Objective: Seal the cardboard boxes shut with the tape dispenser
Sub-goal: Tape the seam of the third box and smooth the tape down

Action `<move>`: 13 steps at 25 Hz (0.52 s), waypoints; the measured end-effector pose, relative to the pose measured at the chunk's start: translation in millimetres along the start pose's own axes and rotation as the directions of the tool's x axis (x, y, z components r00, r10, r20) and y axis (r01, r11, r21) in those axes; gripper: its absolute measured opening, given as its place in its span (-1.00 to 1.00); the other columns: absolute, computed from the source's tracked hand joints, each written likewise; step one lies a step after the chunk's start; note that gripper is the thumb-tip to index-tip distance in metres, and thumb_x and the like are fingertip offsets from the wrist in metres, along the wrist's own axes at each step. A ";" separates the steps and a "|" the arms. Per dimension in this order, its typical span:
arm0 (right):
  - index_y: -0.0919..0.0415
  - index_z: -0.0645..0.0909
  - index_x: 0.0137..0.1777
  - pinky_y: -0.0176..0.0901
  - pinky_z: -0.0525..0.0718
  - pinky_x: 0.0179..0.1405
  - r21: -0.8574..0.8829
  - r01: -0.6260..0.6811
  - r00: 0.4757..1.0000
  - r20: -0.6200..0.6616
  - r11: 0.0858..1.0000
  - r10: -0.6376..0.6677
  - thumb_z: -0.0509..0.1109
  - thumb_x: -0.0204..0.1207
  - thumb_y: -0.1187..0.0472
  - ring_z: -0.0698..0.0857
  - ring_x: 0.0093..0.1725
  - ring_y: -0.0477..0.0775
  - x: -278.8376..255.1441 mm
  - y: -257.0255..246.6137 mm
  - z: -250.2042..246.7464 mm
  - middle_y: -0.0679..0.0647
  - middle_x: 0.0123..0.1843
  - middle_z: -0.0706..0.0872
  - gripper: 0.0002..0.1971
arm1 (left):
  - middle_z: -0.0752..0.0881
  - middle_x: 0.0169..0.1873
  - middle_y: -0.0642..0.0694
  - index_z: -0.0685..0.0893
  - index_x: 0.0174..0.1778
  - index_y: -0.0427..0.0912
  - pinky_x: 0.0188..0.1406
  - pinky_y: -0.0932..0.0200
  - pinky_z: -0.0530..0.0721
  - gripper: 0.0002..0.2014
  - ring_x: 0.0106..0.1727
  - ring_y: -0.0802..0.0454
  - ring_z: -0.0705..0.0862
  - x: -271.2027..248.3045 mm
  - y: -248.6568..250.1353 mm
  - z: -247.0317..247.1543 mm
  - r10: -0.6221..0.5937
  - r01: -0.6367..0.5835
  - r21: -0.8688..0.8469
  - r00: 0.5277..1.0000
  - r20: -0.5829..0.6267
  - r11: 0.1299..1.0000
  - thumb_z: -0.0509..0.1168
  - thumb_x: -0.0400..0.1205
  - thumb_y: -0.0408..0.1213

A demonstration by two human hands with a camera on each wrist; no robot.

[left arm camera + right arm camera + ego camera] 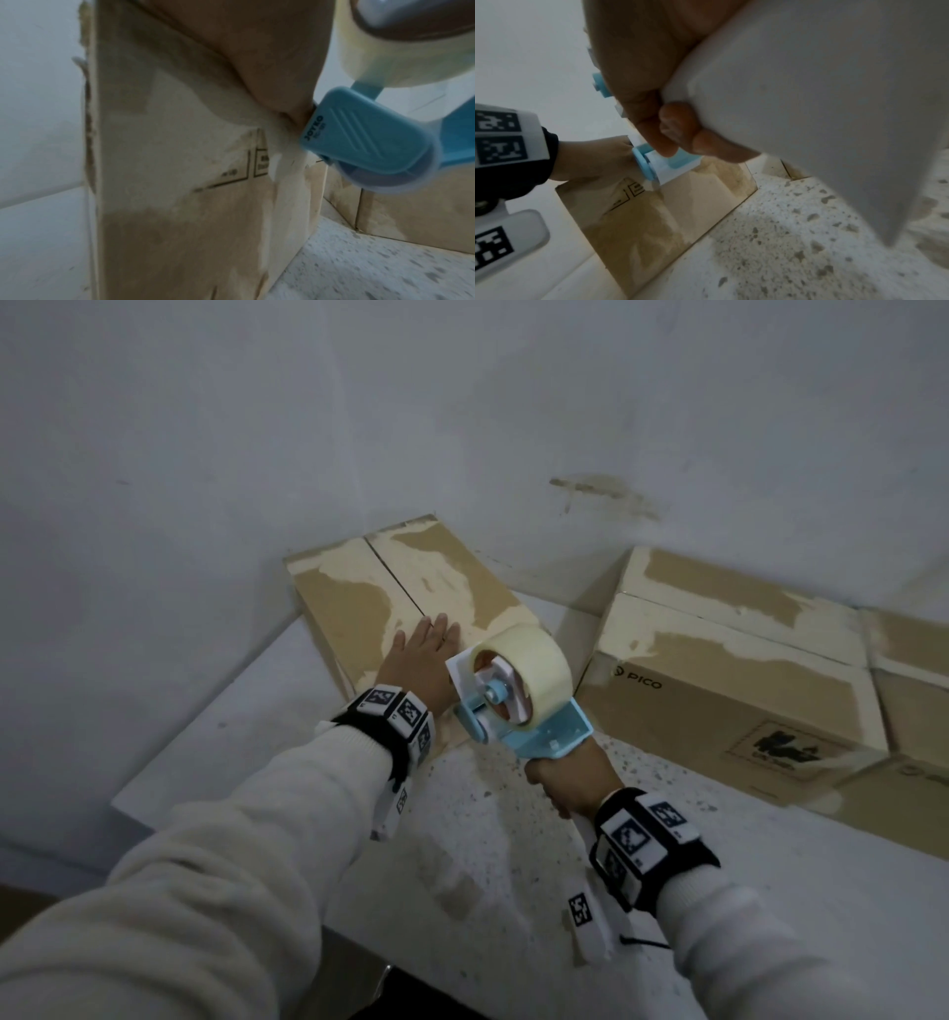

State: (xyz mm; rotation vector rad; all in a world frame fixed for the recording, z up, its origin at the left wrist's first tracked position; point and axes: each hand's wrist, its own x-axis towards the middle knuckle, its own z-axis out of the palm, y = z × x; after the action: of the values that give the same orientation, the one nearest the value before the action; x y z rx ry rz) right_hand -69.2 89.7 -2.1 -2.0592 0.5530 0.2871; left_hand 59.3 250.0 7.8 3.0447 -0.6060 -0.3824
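Note:
A brown cardboard box (359, 588) with its top flaps closed stands at the table's far left, against the wall. My left hand (423, 654) lies flat on its top near the front edge, fingers straight. My right hand (570, 783) grips the white handle (808, 101) of a blue tape dispenser (518, 706) carrying a roll of clear tape (529, 670). The dispenser's front end (359, 140) sits at the box's (180, 182) upper front edge, beside my left palm (257, 50). The box's printed front face (639, 213) also shows in the right wrist view.
A second cardboard box (729, 675) marked PICO lies at the right, with more boxes (909, 690) beyond it. The speckled white table (488, 839) ends in an edge at the left and front. A white wall (257, 428) stands right behind the boxes.

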 end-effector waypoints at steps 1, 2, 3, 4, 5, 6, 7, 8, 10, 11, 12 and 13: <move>0.13 0.47 -0.36 -0.25 0.40 -0.65 0.006 -0.015 1.000 -0.004 1.000 0.015 0.32 0.30 0.40 0.41 -0.66 0.05 0.3 1.6 0.9 0.04 -0.55 0.49 -0.84 | -0.20 0.67 -0.11 -0.20 0.66 -0.18 0.66 -0.15 -0.07 -0.32 0.69 -0.10 -0.18 -1.2 0.9 1.4 0.002 -0.002 -0.001 1.000 -0.002 1.000 0.01 0.71 -0.10; 0.13 0.47 -0.36 -0.25 0.40 -0.66 0.015 -0.033 0.999 -0.001 0.999 0.033 0.32 0.30 0.40 0.41 -0.67 0.05 0.2 1.9 1.4 0.04 -0.57 0.49 -0.84 | -0.19 0.68 -0.11 -0.19 0.66 -0.18 0.66 -0.14 -0.06 -0.31 0.69 -0.10 -0.17 -1.4 0.7 1.7 0.005 -0.005 0.002 1.000 -0.011 1.000 0.02 0.71 -0.07; 0.15 0.48 -0.38 -0.26 0.40 -0.67 0.024 -0.051 0.999 0.009 0.998 0.051 0.33 0.29 0.41 0.41 -0.70 0.05 -1.9 5.2 2.4 0.04 -0.61 0.49 -0.84 | -0.18 0.68 -0.11 -0.19 0.66 -0.18 0.66 -0.14 -0.05 -0.29 0.69 -0.10 -0.16 -2.5 0.6 3.0 0.009 -0.008 0.012 1.000 -0.018 1.000 0.02 0.70 -0.02; 0.17 0.48 -0.39 -0.29 0.41 -0.68 0.018 -0.056 0.998 0.024 0.998 0.055 0.34 0.29 0.40 0.42 -0.73 0.03 -3.8 7.7 3.6 0.02 -0.66 0.49 -0.85 | -0.17 0.68 -0.11 -0.18 0.66 -0.18 0.66 -0.14 -0.04 -0.27 0.69 -0.10 -0.14 -3.2 -1.1 3.0 0.008 -0.007 0.021 1.000 -0.027 1.000 0.02 0.70 0.04; 0.17 0.48 -0.42 -0.31 0.40 -0.68 0.011 -0.047 0.999 0.026 0.999 0.047 0.36 0.28 0.40 0.43 -0.74 -0.01 -5.6 10.3 3.2 -0.01 -0.69 0.49 -0.84 | -0.16 0.68 -0.10 -0.17 0.66 -0.17 0.66 -0.13 -0.03 -0.26 0.69 -0.10 -0.13 -2.5 -2.3 1.8 0.007 -0.006 0.024 0.999 -0.034 1.000 0.01 0.69 0.08; 0.16 0.48 -0.43 -0.32 0.40 -0.67 0.013 -0.031 0.999 0.009 0.999 0.031 0.38 0.28 0.39 0.44 -0.74 -0.07 -6.5 12.4 1.3 -0.03 -0.67 0.51 -0.82 | -0.14 0.68 -0.11 -0.16 0.66 -0.17 0.66 -0.13 -0.02 -0.25 0.69 -0.10 -0.12 -0.8 -2.5 0.7 0.001 -0.001 0.015 0.999 -0.036 1.000 0.02 0.68 0.11; 0.13 0.47 -0.45 -0.30 0.41 -0.64 0.024 -0.008 1.000 -0.025 1.000 0.008 0.39 0.27 0.38 0.46 -0.71 -0.11 -6.2 13.4 -1.8 -0.03 -0.63 0.52 -0.80 | -0.11 0.68 -0.11 -0.13 0.66 -0.17 0.66 -0.13 -0.01 -0.23 0.69 -0.11 -0.10 0.8 -1.0 -1.1 -0.007 0.007 -0.002 0.999 -0.040 1.000 0.05 0.66 0.13; 0.12 0.46 -0.46 -0.27 0.41 -0.59 0.044 0.014 0.998 -0.063 0.999 -0.011 0.40 0.27 0.39 0.47 -0.66 -0.10 -6.3 14.0 -5.4 -0.01 -0.58 0.53 -0.77 | -0.08 0.68 -0.13 -0.09 0.66 -0.17 0.65 -0.14 0.01 -0.21 0.69 -0.12 -0.08 1.7 2.4 -0.8 -0.021 0.020 -0.026 0.999 -0.046 0.999 0.07 0.64 0.17; 0.15 0.44 -0.49 -0.18 0.43 -0.51 0.104 0.041 0.991 -0.131 0.994 -0.027 0.40 0.27 0.42 0.46 -0.59 0.02 -4.8 11.1 -14.4 0.06 -0.56 0.52 -0.75 | -0.05 0.68 -0.15 -0.05 0.65 -0.19 0.64 -0.16 0.01 -0.20 0.69 -0.16 -0.06 3.0 10.7 3.0 -0.070 0.066 -0.058 0.995 -0.074 0.996 0.04 0.63 0.21; 0.19 0.42 -0.49 -0.13 0.44 -0.51 0.142 0.050 0.989 -0.148 0.989 -0.029 0.39 0.26 0.44 0.44 -0.59 0.07 -3.5 8.3 -18.5 0.10 -0.57 0.50 -0.75 | -0.06 0.67 -0.17 -0.06 0.65 -0.20 0.64 -0.17 0.00 -0.20 0.68 -0.18 -0.07 3.4 13.7 5.9 -0.087 0.083 -0.055 0.992 -0.089 0.995 0.01 0.63 0.23; 0.23 0.40 -0.49 -0.11 0.43 -0.54 0.174 0.063 0.988 -0.153 0.983 -0.036 0.38 0.26 0.46 0.41 -0.61 0.09 -2.9 5.0 -22.1 0.14 -0.58 0.47 -0.75 | -0.06 0.67 -0.18 -0.07 0.65 -0.21 0.63 -0.18 0.00 -0.19 0.68 -0.20 -0.06 3.3 15.4 9.1 -0.088 0.085 -0.037 0.990 -0.106 0.996 0.00 0.64 0.24; 0.27 0.38 -0.48 -0.12 0.42 -0.58 0.185 0.083 0.986 -0.157 0.979 -0.054 0.37 0.27 0.48 0.39 -0.64 0.09 -1.4 0.8 -24.6 0.18 -0.59 0.45 -0.76 | -0.05 0.67 -0.21 -0.07 0.65 -0.22 0.62 -0.19 0.03 -0.18 0.67 -0.23 -0.04 3.6 15.6 11.0 -0.072 0.072 -0.006 0.990 -0.120 0.997 0.02 0.63 0.24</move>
State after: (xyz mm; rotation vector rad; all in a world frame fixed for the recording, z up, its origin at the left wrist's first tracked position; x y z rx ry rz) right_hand -71.2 68.7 10.7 -1.9179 0.5766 0.0345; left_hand 54.0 234.6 -2.7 3.0669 -0.4904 -0.1985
